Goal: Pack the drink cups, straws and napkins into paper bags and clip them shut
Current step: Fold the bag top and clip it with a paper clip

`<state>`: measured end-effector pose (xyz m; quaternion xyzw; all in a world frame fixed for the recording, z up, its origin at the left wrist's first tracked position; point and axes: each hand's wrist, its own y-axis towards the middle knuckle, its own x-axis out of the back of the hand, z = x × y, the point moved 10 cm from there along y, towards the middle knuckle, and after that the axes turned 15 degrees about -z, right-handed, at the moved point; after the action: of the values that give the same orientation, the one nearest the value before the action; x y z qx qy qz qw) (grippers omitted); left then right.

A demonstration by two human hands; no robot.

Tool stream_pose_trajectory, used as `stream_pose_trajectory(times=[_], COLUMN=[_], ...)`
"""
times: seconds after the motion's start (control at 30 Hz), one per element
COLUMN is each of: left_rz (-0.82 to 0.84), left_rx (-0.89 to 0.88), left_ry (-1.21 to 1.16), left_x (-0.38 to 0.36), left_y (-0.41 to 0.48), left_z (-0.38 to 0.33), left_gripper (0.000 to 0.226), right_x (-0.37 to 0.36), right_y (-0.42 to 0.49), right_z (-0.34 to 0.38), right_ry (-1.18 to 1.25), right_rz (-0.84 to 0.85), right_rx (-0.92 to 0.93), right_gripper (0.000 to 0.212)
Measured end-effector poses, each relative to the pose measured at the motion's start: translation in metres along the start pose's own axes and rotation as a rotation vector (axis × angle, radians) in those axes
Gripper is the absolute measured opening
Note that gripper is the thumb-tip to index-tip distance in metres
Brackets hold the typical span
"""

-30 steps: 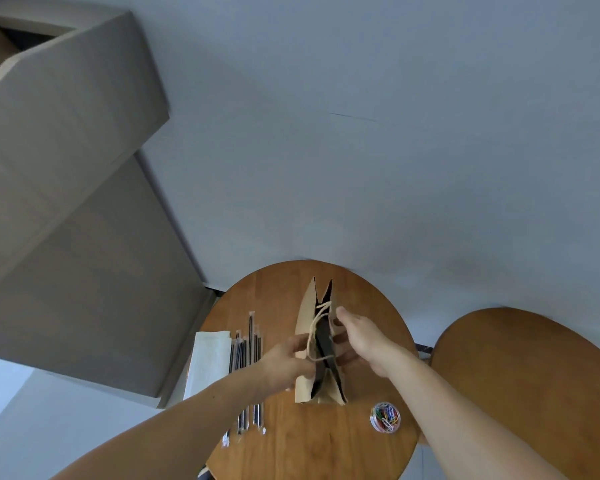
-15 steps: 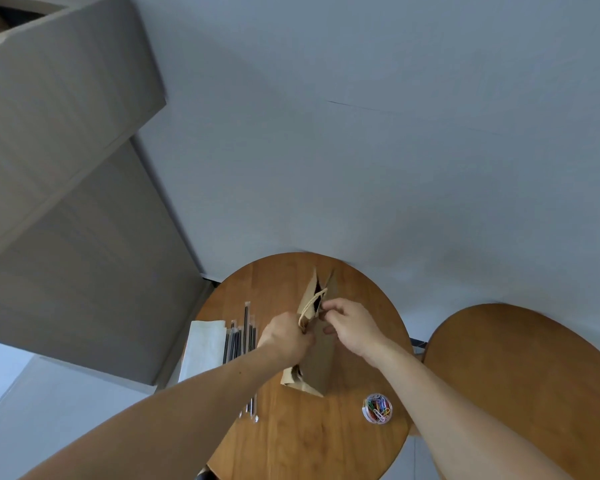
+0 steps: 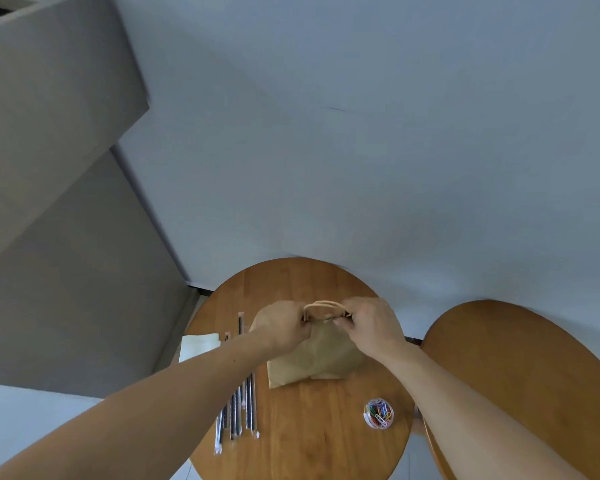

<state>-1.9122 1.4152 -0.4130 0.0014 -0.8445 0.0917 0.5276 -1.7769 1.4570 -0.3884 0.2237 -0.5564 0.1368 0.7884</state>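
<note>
- Toward the near right edge of the round wooden table [image 3: 309, 445] I see a small clear tub of coloured paper clips [image 3: 378, 412], standing alone and well apart from the bag.
- Along the table's left side the wrapped straws [image 3: 243, 407] lie in a loose row running near to far. The left forearm crosses over their far ends.
- Just left of the straws, at the left edge, a white stack of napkins [image 3: 198, 346] lies partly hidden under that forearm.
- At the table's centre the brown paper bag [image 3: 312, 362] shows me its broad face, with its lower edge on the wood. I cannot tell whether it stands straight or leans.
- The left hand [image 3: 281, 327] pinches the bag's top at its left end, fingers curled. The right hand [image 3: 371, 327] pinches the top at its right end the same way.
- Between the two hands the bag's pale cord handles [image 3: 324, 303] arch upward.
- Past the table's far edge I have a plain grey wall [image 3: 361, 133], with a grey-brown cabinet [image 3: 49, 168] to the left.
- Off the right edge, just beside this table, is a second wooden table [image 3: 516, 358].
</note>
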Motion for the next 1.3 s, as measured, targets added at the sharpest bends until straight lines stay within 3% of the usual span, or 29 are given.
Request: stream_pose_trajectory(times=[0.03, 0.13, 0.43, 0.6, 0.7, 0.83, 1.07, 1.17, 1.3], left_rz=[-0.032, -0.071, -0.021, -0.091, -0.119, -0.192, -0.273, -0.3, -0.322], left_rx=[-0.019, -0.07, -0.182, -0.13, -0.092, -0.025, 0.03, 0.041, 0.06], left_ry=[-0.003, -0.034, 0.014, -0.033, -0.08, -0.116, -0.164, -0.185, -0.215], left_x=[0.003, 0.006, -0.003, -0.002, -0.004, -0.002, -0.008, -0.01, -0.013], left_y=[0.001, 0.006, 0.014, 0.02, 0.02, 0.02, 0.014, 0.01, 0.004], left_z=[0.0, 0.0, -0.009, -0.012, -0.009, -0.006, -0.002, 0.002, 0.007], left_gripper=[0.008, 0.023, 0.017, 0.018, 0.018, 0.018, 0.018, 0.018, 0.019], right_x=[-0.001, -0.002, -0.016, 0.017, 0.028, -0.024, -0.125, -0.151, -0.161], right_y=[-0.001, -0.003, -0.016, -0.019, -0.047, -0.093, -0.169, -0.193, -0.201], right_z=[-0.001, -0.005, -0.029, -0.064, -0.109, -0.139, -0.152, -0.156, -0.156], right_ry=[0.019, 0.066, 0.17, 0.232, 0.254, 0.154, -0.075, -0.155, -0.213], right_rz=[0.005, 0.025, 0.083, -0.16, -0.297, -0.031, 0.505, 0.621, 0.643], right_rx=[-0.025, -0.087, -0.245, -0.291, -0.463, -0.477, -0.423, -0.448, -0.43], right_gripper=[0.014, 0.011, 0.008, 0.034, 0.027, 0.017, 0.025, 0.027, 0.018])
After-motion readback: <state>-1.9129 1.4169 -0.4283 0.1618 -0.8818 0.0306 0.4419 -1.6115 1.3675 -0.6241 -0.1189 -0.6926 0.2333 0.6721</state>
